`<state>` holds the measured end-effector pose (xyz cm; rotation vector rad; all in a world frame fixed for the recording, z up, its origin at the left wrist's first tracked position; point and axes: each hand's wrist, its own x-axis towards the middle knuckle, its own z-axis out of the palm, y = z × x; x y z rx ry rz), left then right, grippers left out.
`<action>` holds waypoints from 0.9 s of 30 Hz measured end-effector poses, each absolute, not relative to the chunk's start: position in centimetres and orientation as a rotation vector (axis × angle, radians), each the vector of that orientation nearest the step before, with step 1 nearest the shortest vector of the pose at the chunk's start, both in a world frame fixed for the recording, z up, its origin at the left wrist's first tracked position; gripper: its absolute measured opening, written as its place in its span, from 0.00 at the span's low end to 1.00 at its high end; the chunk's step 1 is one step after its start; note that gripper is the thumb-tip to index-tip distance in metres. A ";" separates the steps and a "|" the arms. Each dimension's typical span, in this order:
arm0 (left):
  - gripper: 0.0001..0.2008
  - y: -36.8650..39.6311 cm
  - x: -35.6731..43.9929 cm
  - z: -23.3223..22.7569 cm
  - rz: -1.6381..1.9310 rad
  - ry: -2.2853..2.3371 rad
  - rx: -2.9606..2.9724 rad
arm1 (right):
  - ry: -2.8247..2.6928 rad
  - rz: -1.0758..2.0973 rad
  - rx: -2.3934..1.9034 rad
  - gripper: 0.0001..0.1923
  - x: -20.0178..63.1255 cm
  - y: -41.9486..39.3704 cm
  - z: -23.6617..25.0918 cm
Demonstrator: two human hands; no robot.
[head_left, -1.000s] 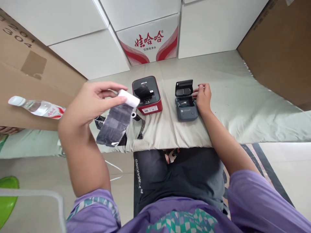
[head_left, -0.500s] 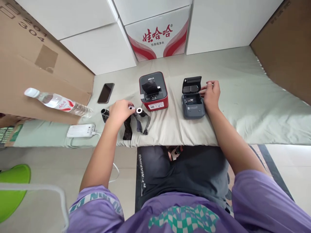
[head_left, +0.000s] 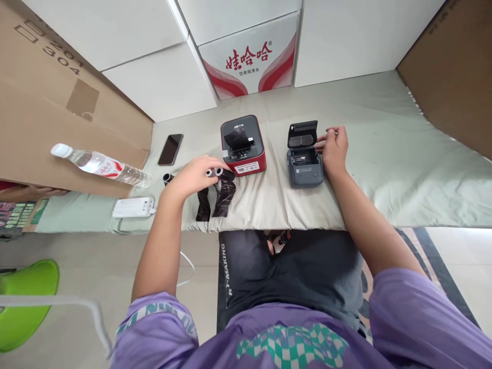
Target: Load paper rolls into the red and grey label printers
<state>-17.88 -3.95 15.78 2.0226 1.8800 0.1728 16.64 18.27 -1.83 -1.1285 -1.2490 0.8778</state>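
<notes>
Ribbon rolls (head_left: 214, 172) — at L fingertips (head_left: 203, 169).

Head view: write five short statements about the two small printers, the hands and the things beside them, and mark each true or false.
1. The grey printer's lid stands open. True.
2. The left hand rests on the grey printer. False: it is at the small rolls with black ribbon, left of the red-sided printer with a black top.
3. The right hand is at the grey printer's right side. True.
4. The black phone lies on top of the red-sided printer. False: it lies flat on the pale cloth, to that printer's left.
5. The clear plastic water bottle stands upright. False: it lies on its side.
</notes>
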 end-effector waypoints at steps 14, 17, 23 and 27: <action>0.23 -4.3 -16.4 17.7 0.705 1.626 1.831 | -1.264 0.883 -1.127 0.26 16.6 18.4 -1.9; 0.26 -3.6 -15.3 16.8 0.854 1.498 1.743 | -1.264 0.907 -1.144 0.26 16.6 18.3 -1.8; 0.29 -1.6 -9.6 16.1 0.833 1.312 1.709 | -1.219 0.966 -1.132 0.26 16.4 18.1 -1.4; 0.27 1.0 -5.2 16.3 0.649 1.324 1.922 | -1.186 0.987 -1.132 0.26 16.3 17.9 -0.9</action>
